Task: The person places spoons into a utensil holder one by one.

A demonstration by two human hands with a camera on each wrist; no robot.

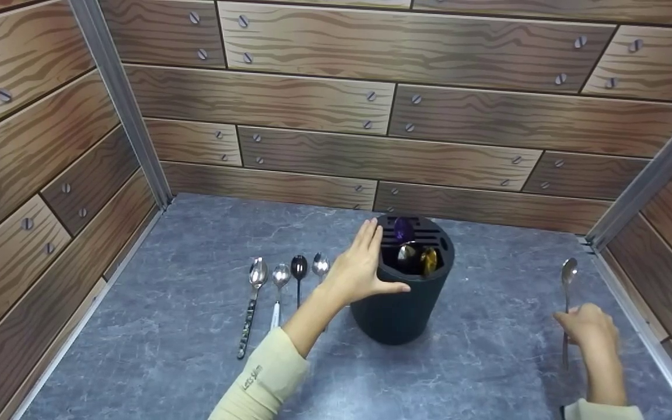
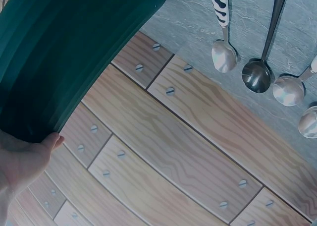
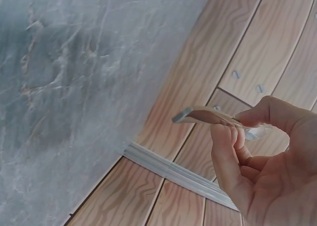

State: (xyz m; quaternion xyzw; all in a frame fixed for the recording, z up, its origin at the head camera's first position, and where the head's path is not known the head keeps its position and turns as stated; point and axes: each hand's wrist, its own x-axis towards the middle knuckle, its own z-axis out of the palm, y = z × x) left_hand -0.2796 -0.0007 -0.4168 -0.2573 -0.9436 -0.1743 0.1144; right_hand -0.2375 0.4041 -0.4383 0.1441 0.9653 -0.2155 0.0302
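Note:
My right hand (image 1: pixel 592 335) pinches the handle of a metal spoon (image 1: pixel 569 270) near the right side of the table, bowl pointing away from me. In the right wrist view the spoon's handle (image 3: pixel 203 115) shows between thumb and fingers. Against the upper left side of a dark cutlery holder (image 1: pixel 397 312) lies my left hand (image 1: pixel 354 273), fingers extended and thumb spread along the near rim. The left wrist view has the holder's ribbed green-looking wall (image 2: pixel 74 52) beside that hand. Purple (image 1: pixel 403 228), silver (image 1: pixel 406 255) and gold spoons (image 1: pixel 429 261) stand inside the holder.
Left of the holder several spoons lie in a row: one with a patterned handle (image 1: pixel 258 272), one with a white handle (image 1: pixel 281 274), a black one (image 1: pixel 299 266) and a silver one (image 1: pixel 321 264). Wood-patterned walls (image 1: pixel 371 105) enclose the grey table (image 1: pixel 167 326).

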